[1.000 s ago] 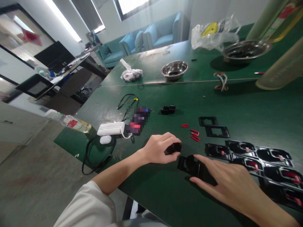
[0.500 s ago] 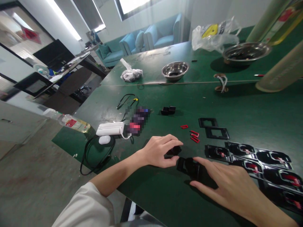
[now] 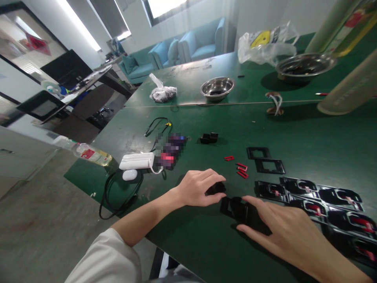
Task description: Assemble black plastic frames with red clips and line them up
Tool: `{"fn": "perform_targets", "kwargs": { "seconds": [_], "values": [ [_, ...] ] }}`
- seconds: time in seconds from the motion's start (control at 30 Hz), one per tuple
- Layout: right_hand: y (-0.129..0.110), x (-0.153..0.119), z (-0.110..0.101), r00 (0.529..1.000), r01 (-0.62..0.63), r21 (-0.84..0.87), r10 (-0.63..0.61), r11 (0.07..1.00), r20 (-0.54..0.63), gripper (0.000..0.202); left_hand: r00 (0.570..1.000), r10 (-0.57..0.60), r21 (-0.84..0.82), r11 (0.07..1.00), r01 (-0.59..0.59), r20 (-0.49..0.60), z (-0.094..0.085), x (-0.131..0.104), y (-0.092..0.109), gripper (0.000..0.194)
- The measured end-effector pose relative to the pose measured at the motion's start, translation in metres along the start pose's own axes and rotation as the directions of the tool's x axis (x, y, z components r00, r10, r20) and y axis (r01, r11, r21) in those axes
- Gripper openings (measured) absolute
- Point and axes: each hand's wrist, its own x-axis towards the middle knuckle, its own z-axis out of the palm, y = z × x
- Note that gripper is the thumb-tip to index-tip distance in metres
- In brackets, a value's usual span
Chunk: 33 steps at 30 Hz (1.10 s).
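My left hand [image 3: 196, 188] is closed around a small black plastic part [image 3: 215, 189], which sits between thumb and fingers just above the green table. Right of it, my right hand [image 3: 290, 228] grips a black plastic frame [image 3: 240, 210] between thumb and index finger. The frame has a rounded dark piece on it and lies on or close to the table; its far side is hidden by my hand. Small red clips [image 3: 242, 169] lie beyond the hands. Past them are two flat black frames [image 3: 270, 166], one overlapping the other.
Several black assemblies with red inserts [image 3: 313, 208] lie in rows at the right. Farther off are a black part [image 3: 209, 138], a steel bowl [image 3: 217, 88] and a knotted plastic bag [image 3: 163, 93]. A phone [image 3: 172, 151], white power bank [image 3: 137, 160], cable [image 3: 103, 202] and bottle [image 3: 92, 153] occupy the left.
My left thumb has shifted slightly right and the fingers have drawn in a little around the black part. The right hand and the frame look the same.
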Motion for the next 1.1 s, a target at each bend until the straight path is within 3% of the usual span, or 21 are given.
{"fn": "perform_targets", "kwargs": {
  "seconds": [0.3,0.5,0.73,1.1],
  "values": [
    [0.002,0.0023,-0.0007,0.999,0.034,-0.004,-0.034,0.999,0.002,0.039,0.991,0.127,-0.034,0.991,-0.128,-0.043,0.0003,0.0,0.0014,0.028],
    [0.0034,0.0023,-0.0009,0.997,0.076,-0.022,-0.076,0.997,0.013,0.036,0.996,0.092,-0.036,0.995,-0.091,0.016,-0.0014,-0.0001,0.0016,0.033],
    [0.0031,0.0024,-0.003,0.997,0.08,-0.006,-0.08,0.997,0.025,0.044,0.997,0.047,0.041,0.998,-0.049,0.06,-0.0056,-0.0014,0.002,0.059],
    [0.0045,0.0005,-0.0006,0.997,0.081,0.002,-0.081,0.997,0.004,0.037,0.996,-0.006,0.084,0.996,-0.001,0.092,-0.0057,-0.0015,-0.0002,0.053]
  ]
}}
